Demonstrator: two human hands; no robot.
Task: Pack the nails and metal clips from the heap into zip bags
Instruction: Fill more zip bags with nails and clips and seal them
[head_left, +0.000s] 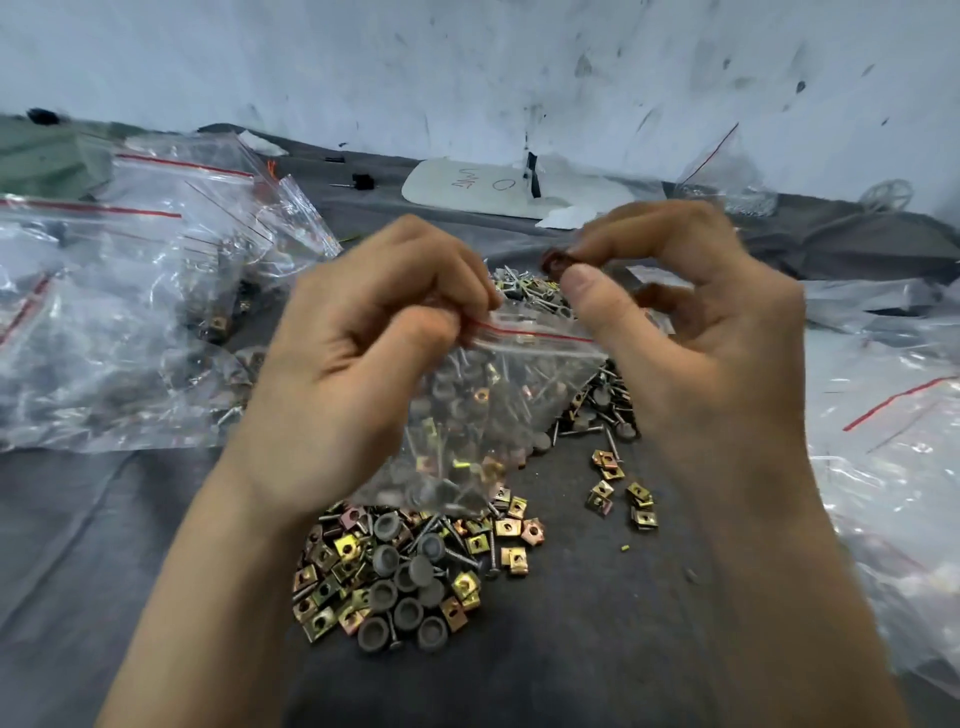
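Head view, single frame.

Left hand (363, 358): narrow grip. Thumb and curled fingers pinch the left end of the mouth of a clear zip bag (483, 415), right at its red seal line. The fingertips are tucked under, so I cannot tell how many touch the plastic.

Right hand (691, 332): thumb and forefinger pinch a small reddish-brown piece (555, 261), just above the bag's mouth at frame centre. The piece is motion-blurred and half covered by the fingertips, so its shape is uncertain. The bag's right corner passes behind the base of this thumb, and I cannot tell whether it is held there.

The bag hangs between the hands, partly filled with grey-headed nails and brassy clips. These are hard to tell from the loose ones seen through the plastic.

The heap (405, 571) of square metal clips and round-headed nails lies on the dark grey cloth surface (571, 660) at lower centre. Its upper part is hidden by the bag and the left wrist. A few stray clips (621, 493) lie just right of it.

Left of frame: a pile of zip bags (130, 291), contents mostly lost in glare. Right edge: more bags (893, 415), cut off by the frame. Upper centre: a white panel (467, 187) with illegible handwriting.
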